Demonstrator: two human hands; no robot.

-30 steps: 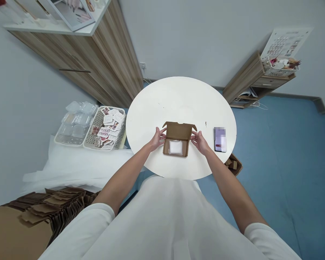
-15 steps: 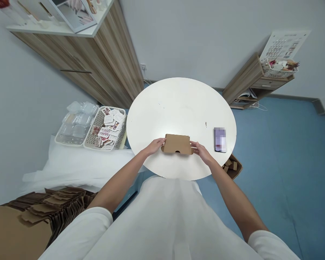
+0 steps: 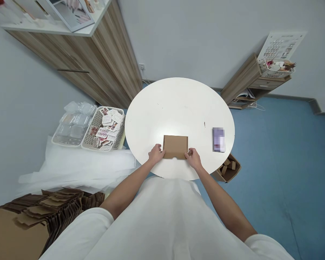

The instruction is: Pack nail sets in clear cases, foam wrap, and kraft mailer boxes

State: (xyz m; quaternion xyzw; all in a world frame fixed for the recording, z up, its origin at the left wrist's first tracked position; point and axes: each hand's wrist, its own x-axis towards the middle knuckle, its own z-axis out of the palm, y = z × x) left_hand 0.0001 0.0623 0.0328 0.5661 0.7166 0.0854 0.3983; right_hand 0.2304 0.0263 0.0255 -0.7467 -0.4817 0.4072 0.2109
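Note:
A small brown cardboard box lies on the round white table, near its front edge. Its lid is down, with a small notch in the middle of the front edge. My left hand grips the front left corner, fingers along the side. At the front right corner, my right hand pinches the box with thumb and bent fingers. Whether the front flap is fully tucked in, I cannot tell.
A phone lies on the table's right side. Below that edge stands an open carton holding small brown boxes. To the left are a basket of printed cards, clear plastic cases, white sheets and stacked flattened cardboard.
The lid's front flap and side tabs, which stuck out before, are now folded in at the front. Both hands have moved toward me, to the box's front corners.

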